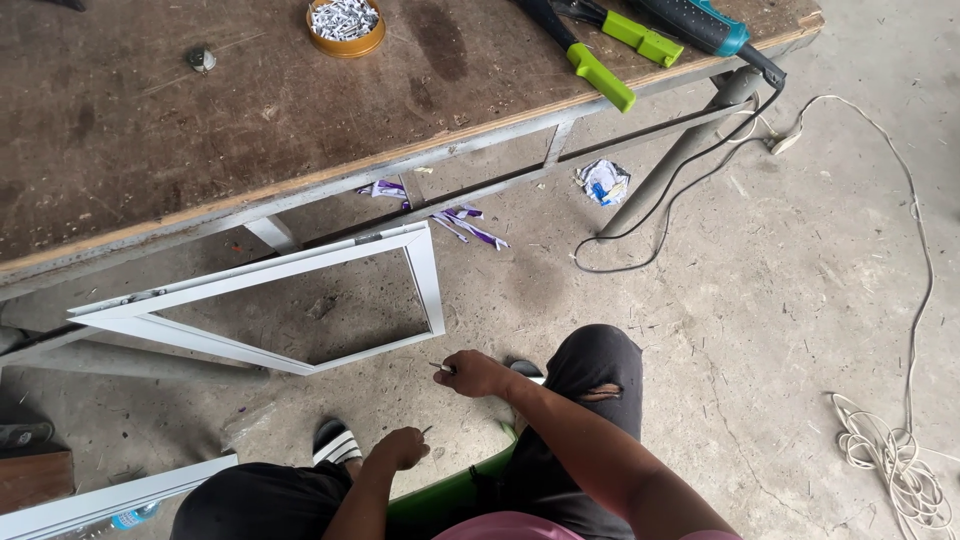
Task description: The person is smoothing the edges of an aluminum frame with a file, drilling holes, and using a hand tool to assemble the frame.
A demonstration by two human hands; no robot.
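Observation:
I am seated on a green stool point(450, 492) looking down past my knees. My right hand point(470, 374) is closed around a small thin metal piece, likely a screw, whose tip pokes out to the left. My left hand point(400, 447) is lower, also closed, with a small dark tip showing at its right side; what it holds is too small to tell. A white aluminium frame point(425, 275) leans under the workbench just above my right hand, its corner nearest me.
A worn wooden workbench point(250, 130) holds a round tin of screws point(345, 22), green-handled clamps point(600, 75) and a teal power tool point(705, 25). Cables point(890, 450) and paper scraps point(470, 225) lie on the concrete floor. Another white profile point(110, 497) lies lower left.

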